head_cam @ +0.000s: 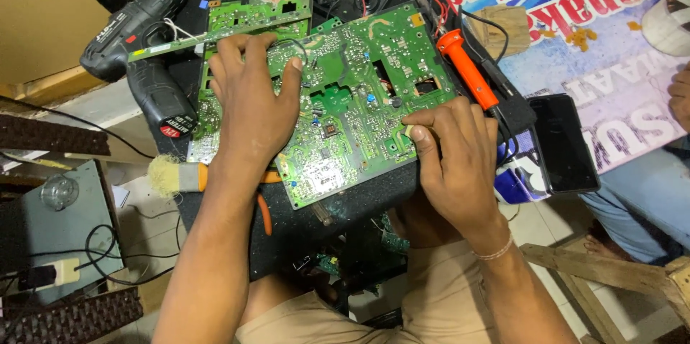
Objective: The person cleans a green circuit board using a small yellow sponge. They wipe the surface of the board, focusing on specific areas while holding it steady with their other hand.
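A dark worktop (359,207) holds a big green circuit board (345,107). The left hand (251,110) lies flat on it, fingers spread. The right hand (449,153) pinches its edge (an orange soldering iron (467,71) lies just beside).

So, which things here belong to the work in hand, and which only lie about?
In hand: large green circuit board, left hand, right hand.
Lying about: cordless drill, orange-handled soldering iron, black phone, brush.
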